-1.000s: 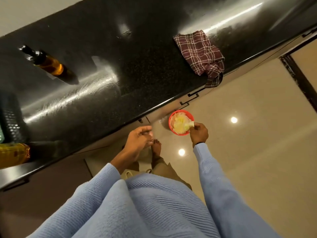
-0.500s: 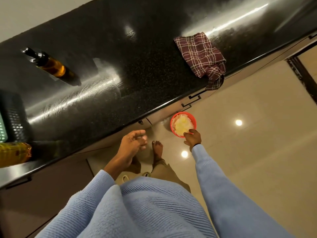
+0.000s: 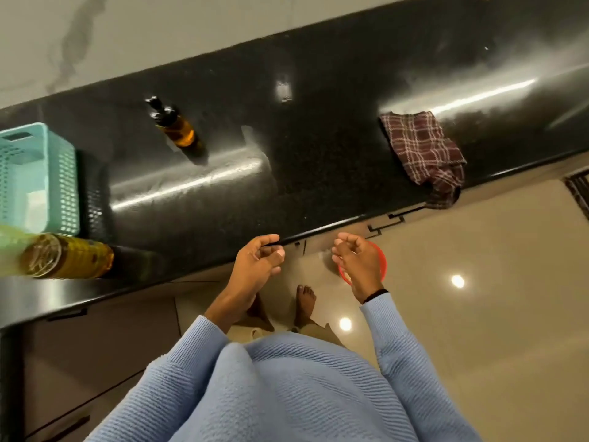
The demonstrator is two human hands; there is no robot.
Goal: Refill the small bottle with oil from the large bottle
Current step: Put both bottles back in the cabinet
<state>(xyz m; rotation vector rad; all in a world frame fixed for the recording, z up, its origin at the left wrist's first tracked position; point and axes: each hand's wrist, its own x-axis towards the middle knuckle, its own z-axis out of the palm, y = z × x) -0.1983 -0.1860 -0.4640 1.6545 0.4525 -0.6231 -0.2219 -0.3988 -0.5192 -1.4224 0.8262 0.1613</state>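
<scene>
A small amber bottle (image 3: 174, 127) with a black pump top stands upright on the black countertop (image 3: 318, 138), left of centre. The large bottle of yellow oil (image 3: 63, 256) stands near the counter's front edge at far left. My left hand (image 3: 258, 263) hovers by the counter edge, fingers loosely curled and holding nothing. My right hand (image 3: 358, 260) is raised beside it, fingers apart and empty, above a red bin (image 3: 381, 266) on the floor.
A teal plastic basket (image 3: 38, 177) sits on the counter at far left. A maroon checked cloth (image 3: 424, 151) hangs over the counter's front edge at right. Below are cabinet fronts, the glossy beige floor (image 3: 478, 314) and my bare feet.
My right hand rose from the red bin and now holds nothing. Both hands lifted toward the counter edge. The view shifted left, which brought the teal basket and more of the large bottle into sight.
</scene>
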